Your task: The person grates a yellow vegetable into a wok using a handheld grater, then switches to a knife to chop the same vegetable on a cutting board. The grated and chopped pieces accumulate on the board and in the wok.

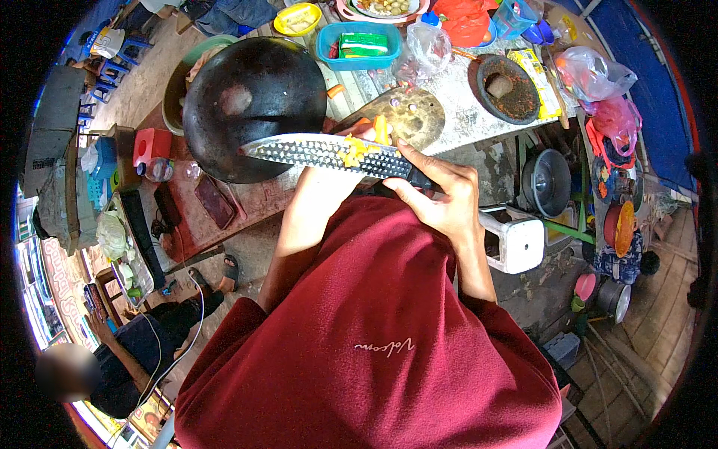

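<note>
Right fingers [428,163] around knife [307,155] handle, left fingers' [366,134] grip unclear, white script [384,346] on maroon shirt [441,314]

The bare left forearm [298,232] goes up and leans right. The bare left hand [327,184] is partly hidden, so I cannot see how its fingers bend. The bare right forearm [474,262] goes up and leans left. The bare right hand [449,185] is closed in a grip, thumb and pointing finger stretched left.
</note>
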Tool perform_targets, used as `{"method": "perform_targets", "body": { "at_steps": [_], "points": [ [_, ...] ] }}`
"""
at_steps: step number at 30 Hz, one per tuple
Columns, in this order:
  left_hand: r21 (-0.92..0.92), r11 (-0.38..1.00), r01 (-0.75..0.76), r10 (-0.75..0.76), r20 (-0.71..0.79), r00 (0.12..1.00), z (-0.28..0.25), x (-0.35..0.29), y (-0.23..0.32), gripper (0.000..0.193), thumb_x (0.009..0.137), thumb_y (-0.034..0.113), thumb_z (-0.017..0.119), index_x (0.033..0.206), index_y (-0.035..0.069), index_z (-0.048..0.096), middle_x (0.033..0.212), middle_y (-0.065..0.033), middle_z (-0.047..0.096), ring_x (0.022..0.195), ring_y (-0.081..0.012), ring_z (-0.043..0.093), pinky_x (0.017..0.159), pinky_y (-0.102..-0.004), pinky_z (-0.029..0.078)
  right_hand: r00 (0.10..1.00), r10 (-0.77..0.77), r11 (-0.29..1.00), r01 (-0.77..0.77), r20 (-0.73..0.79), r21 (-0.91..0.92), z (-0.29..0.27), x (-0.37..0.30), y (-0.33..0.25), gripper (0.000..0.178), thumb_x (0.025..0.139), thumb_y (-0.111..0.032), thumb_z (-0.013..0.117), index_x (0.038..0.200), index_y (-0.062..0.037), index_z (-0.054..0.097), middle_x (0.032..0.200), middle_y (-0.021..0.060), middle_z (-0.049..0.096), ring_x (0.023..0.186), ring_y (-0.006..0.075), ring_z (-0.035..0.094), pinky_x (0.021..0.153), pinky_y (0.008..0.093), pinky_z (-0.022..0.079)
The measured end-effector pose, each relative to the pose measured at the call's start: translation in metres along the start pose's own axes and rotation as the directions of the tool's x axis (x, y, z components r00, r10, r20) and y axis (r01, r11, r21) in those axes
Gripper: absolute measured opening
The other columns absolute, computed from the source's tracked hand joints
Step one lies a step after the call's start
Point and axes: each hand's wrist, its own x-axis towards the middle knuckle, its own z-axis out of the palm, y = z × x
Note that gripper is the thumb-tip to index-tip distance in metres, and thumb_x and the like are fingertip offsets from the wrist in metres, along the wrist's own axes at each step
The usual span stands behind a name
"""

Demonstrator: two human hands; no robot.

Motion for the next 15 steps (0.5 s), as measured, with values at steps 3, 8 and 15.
{"method": "perform_targets", "body": {
  "at_steps": [3, 8, 15],
  "points": [
    [-0.218, 0.939, 0.267, -0.266, 0.03, 0.963, -0.007, 0.003, 0.015, 0.026, 0.095, 0.009, 0.062, 0.117, -0.004, 0.06, 0.107, -0.0119, 0.066, 0.101, -0.02, 0.064, 0.09, -0.0324, 0.05, 0.999, 0.042, 0.999, -0.042, 0.018, -0.014, -0.007, -0.002, 0.003, 0.05, 0.071, -0.013, 0.087, 0.116, 0.0009, 0.07, 0.099, 0.021, 0.073, 0.084, 0.022, 0.074, 0.075, 0.0303, 0.057],
    [-0.903, 0.014, 0.429, -0.366, 0.395, 0.843, -0.024, 0.012, 0.027, 0.023, 0.091, 0.008, 0.065, 0.111, -0.002, 0.063, 0.106, -0.0121, 0.067, 0.099, -0.0229, 0.064, 0.093, -0.0356, 0.05, 0.978, 0.178, 0.981, -0.186, -0.111, -0.062, -0.025, 0.001, 0.013, 0.047, 0.073, -0.007, 0.084, 0.117, 0.0009, 0.07, 0.102, 0.0199, 0.073, 0.085, 0.0175, 0.073, 0.076, 0.028, 0.055],
    [-0.056, 0.988, 0.147, -0.146, 0.016, 0.989, -0.005, 0.006, 0.016, 0.03, 0.092, 0.011, 0.066, 0.12, 0.0, 0.06, 0.115, -0.0104, 0.065, 0.104, -0.0171, 0.062, 0.091, -0.0301, 0.05, 0.998, 0.065, 0.998, -0.065, -0.015, 0.014, -0.008, -0.001, 0.005, 0.051, 0.072, -0.021, 0.086, 0.118, -0.0049, 0.07, 0.09, 0.0161, 0.074, 0.069, 0.0176, 0.072, 0.063, 0.029, 0.056]
  ]
}}
